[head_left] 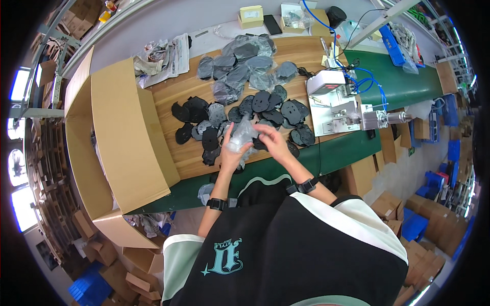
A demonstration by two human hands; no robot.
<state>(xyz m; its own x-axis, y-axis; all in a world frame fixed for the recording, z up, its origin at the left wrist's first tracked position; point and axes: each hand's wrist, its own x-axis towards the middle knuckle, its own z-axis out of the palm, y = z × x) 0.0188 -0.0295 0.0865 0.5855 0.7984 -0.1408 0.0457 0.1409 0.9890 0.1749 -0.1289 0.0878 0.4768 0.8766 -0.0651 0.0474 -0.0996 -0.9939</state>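
Between both hands sat a clear plastic bag (pixel 242 134), held by the left hand (pixel 232 154), thumb and fingers part-curled; the right hand (pixel 274 144) met its edge, pinch undetermined. Slick film risked slipping; snagging risked dragging nearby black discs (pixel 261 101). Green table (pixel 326 159) edge ran at six o'clock, carton (pixel 127 127) at nine, machine (pixel 352 115) past two; bare wooden board (pixel 189 161) showed past eight.

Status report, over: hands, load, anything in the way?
Left hand gripping crinkled clear plastic bag, right hand at its edge. Contents unclear. Flat dark-grey rounded plates crowd brown wooden tabletop beneath; open tan cardboard box stands left.
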